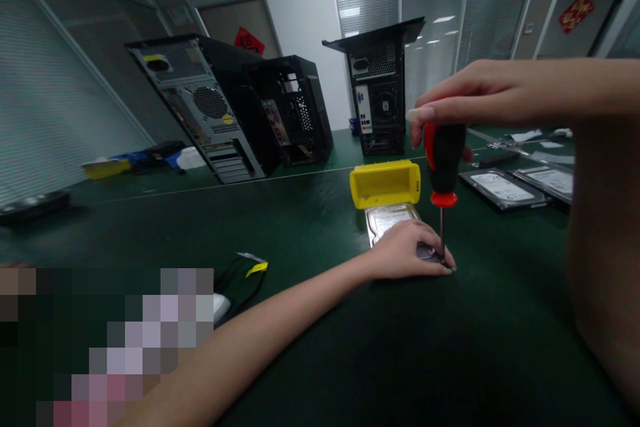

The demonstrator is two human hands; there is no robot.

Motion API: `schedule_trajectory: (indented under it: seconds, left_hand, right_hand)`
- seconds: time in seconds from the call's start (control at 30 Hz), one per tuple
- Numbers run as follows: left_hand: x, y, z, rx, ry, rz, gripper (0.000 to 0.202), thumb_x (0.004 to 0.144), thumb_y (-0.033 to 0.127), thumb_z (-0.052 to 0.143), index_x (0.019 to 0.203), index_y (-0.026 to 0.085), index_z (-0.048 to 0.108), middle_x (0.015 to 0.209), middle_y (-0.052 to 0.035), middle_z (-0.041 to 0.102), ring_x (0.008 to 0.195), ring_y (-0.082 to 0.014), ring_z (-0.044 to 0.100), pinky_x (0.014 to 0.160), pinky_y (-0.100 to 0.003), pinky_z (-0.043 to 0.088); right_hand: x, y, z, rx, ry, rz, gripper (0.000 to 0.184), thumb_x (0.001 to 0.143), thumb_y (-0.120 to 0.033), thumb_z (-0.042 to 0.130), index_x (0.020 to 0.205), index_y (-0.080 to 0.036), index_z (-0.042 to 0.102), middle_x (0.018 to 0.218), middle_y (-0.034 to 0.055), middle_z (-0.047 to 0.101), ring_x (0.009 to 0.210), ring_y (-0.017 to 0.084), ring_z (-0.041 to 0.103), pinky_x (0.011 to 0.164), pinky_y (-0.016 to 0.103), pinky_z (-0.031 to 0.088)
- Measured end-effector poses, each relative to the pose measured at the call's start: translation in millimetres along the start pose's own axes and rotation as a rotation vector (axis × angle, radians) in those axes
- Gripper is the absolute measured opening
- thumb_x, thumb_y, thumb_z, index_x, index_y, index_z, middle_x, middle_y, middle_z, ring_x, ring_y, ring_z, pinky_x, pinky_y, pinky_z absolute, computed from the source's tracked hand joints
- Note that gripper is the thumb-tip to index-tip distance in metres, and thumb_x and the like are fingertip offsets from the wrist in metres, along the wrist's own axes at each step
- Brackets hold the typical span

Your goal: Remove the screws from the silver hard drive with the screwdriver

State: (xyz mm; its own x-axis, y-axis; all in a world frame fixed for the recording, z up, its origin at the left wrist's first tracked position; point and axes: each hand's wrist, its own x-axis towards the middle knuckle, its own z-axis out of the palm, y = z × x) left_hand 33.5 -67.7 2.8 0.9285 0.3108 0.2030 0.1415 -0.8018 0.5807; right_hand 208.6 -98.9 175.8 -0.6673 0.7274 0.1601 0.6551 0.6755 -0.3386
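A silver hard drive (393, 217) lies flat on the green table, partly covered by my left hand (407, 247). My left fingers are wrapped over the drive's near end and grip its edges. From above, my right hand (460, 97) holds a red and black screwdriver (445, 157) by the top of its handle. The screwdriver stands upright, its tip down at the drive's near right corner beside my left fingertips. Whether the tip sits in a screw is too small to tell. Just behind the drive, a yellow bin (385, 187) rests with its opening facing me.
Black computer cases (210, 103) stand at the back left, and another case (380, 90) at the back middle. More hard drives (503, 188) lie at the right. A cable with a yellow tag (257, 269) is left of my forearm. The lower left is pixelated.
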Motion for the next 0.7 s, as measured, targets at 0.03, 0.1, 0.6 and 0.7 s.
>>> schedule_trajectory:
  seconds: [0.03, 0.1, 0.6, 0.7]
  left_hand:
    - [0.0, -0.1, 0.0, -0.002, 0.001, 0.002, 0.017, 0.077, 0.028, 0.062, 0.086, 0.014, 0.068, 0.091, -0.0063, 0.069, 0.087, -0.0144, 0.06, 0.086, -0.028, 0.041]
    - [-0.1, -0.2, 0.1, -0.005, 0.0, 0.004, 0.017, 0.077, 0.027, 0.062, 0.086, 0.014, 0.068, 0.091, -0.0063, 0.069, 0.087, -0.0144, 0.06, 0.086, -0.029, 0.041]
    - [-0.2, 2.8, 0.1, -0.049, -0.005, -0.017, 0.015, 0.077, 0.025, 0.063, 0.087, 0.015, 0.068, 0.092, -0.0056, 0.069, 0.087, -0.0143, 0.061, 0.087, -0.029, 0.041]
    - [-0.4, 2.3, 0.3, -0.035, -0.004, -0.018, 0.015, 0.077, 0.025, 0.063, 0.086, 0.015, 0.068, 0.092, -0.0051, 0.069, 0.088, -0.0143, 0.06, 0.088, -0.029, 0.04]
  right_hand:
    - [-0.3, -0.4, -0.1, -0.001, 0.001, 0.009, 0.042, 0.088, -0.047, 0.037, 0.106, -0.016, 0.059, 0.093, 0.0044, 0.059, 0.077, 0.01, 0.056, 0.067, 0.02, 0.048]
    - [-0.7, -0.5, 0.0, 0.001, 0.002, 0.025, 0.045, 0.087, -0.05, 0.036, 0.104, -0.016, 0.06, 0.091, 0.0041, 0.059, 0.076, 0.01, 0.055, 0.063, 0.019, 0.047]
    - [1.6, 6.6, 1.1, -0.046, 0.041, 0.134, 0.053, 0.082, -0.062, 0.037, 0.096, -0.019, 0.063, 0.079, 0.0031, 0.058, 0.068, 0.01, 0.054, 0.052, 0.021, 0.044]
    - [0.7, 9.8, 1.7, -0.078, 0.071, 0.149, 0.054, 0.082, -0.062, 0.037, 0.095, -0.017, 0.064, 0.076, 0.0035, 0.058, 0.063, 0.01, 0.052, 0.05, 0.022, 0.041]
